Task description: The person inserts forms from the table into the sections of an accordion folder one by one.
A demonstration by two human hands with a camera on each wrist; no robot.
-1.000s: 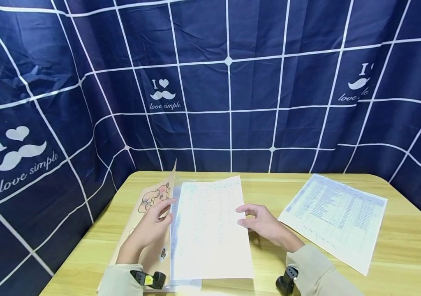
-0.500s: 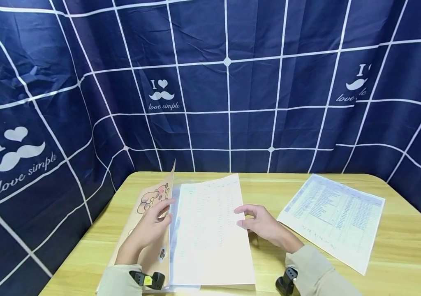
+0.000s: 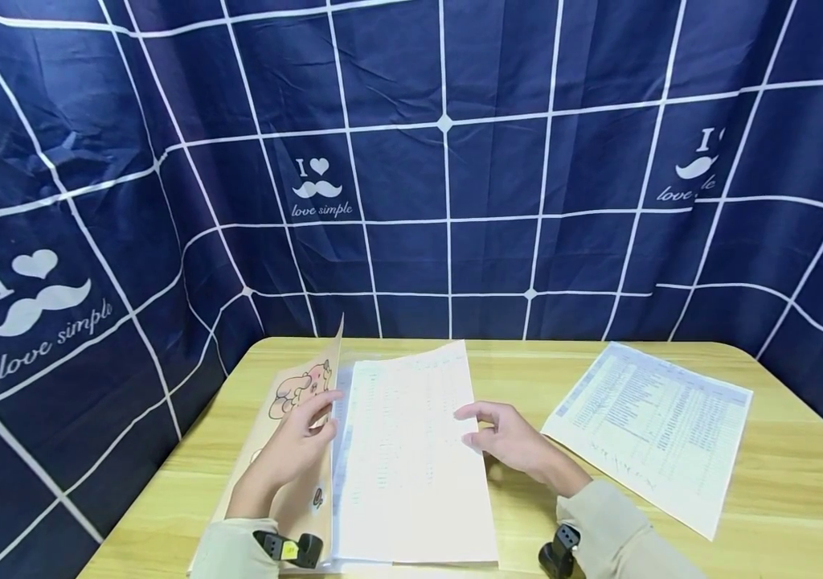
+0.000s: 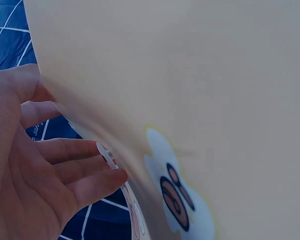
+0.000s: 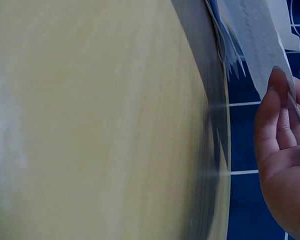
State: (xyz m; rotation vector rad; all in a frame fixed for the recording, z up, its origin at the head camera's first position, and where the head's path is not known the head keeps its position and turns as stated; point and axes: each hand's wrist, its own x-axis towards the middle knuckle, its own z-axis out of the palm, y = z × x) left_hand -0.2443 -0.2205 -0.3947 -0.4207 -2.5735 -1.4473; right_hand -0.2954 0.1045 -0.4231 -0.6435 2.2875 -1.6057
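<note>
A folder with a cartoon-printed cover [image 3: 305,503] lies opened on the left of the table. My left hand [image 3: 290,450] grips the raised cover's edge between thumb and fingers; the cover [image 4: 190,75] fills most of the left wrist view. Over the folder's clear sleeves lies a white printed sheet [image 3: 419,507], its far right corner slightly lifted. My right hand [image 3: 514,444] pinches the sheet's right edge. In the right wrist view the paper [image 5: 257,45] passes between thumb and fingers of that hand [image 5: 287,170].
A second printed sheet [image 3: 657,434], with handwriting near its lower edge, lies flat on the right of the wooden table [image 3: 809,482]. A dark blue curtain with white grid lines [image 3: 491,177] hangs behind and beside the table.
The sheet in my right hand has slid slightly toward me, its near edge now level with the folder's near edge. My left hand still holds the cover up.
</note>
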